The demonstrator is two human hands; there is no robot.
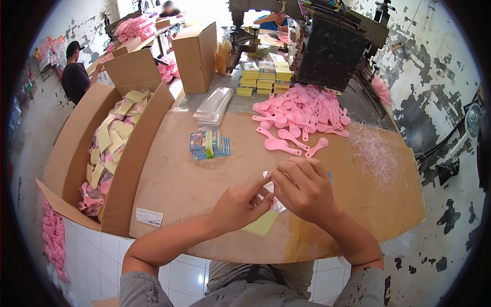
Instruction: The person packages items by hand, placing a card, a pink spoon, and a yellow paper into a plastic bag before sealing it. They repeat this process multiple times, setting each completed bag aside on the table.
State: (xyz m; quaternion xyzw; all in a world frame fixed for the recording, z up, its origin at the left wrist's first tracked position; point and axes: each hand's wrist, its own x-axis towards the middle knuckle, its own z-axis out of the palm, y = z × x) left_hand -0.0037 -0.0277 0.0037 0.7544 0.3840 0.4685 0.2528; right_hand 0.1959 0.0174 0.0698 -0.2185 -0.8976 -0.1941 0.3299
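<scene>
One piece of clear plastic sits mid-frame, pinched between close-set fingertips of our right hand; we cannot tell whether our left hand grips it too. We have a pale yellow card below centre, heaped pink spoons upper right of centre, and stacked blue cards left of centre.
</scene>
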